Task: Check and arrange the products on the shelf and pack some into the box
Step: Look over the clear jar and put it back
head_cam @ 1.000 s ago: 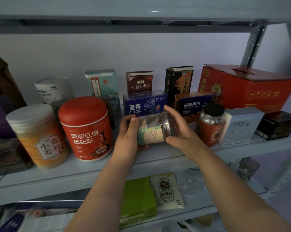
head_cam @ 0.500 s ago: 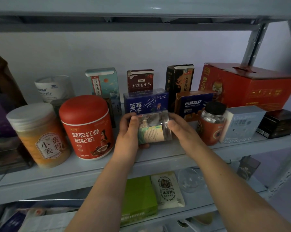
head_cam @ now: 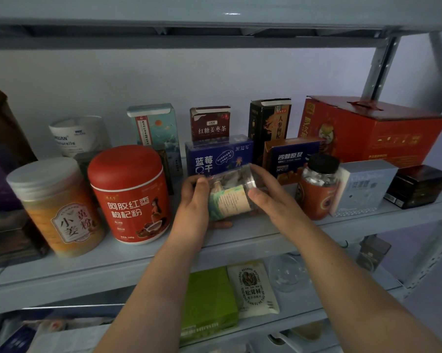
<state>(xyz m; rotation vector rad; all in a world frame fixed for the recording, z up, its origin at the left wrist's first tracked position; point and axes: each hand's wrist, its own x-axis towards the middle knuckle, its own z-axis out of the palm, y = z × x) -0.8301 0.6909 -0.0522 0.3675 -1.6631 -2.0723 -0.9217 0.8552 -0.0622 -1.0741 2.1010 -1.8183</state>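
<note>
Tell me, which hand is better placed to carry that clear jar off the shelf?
Probably the left hand: its fingers curl under the clear jar, thumb in front, while the right hand only holds one end.

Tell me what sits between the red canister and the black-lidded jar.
In the head view, a clear jar sits there, tilted and gripped by the left hand and the right hand. A blue box stands just behind it.

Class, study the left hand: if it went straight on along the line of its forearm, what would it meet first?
Probably the blue blueberry box just behind the clear jar that the left hand grips; depth is unclear.
</note>
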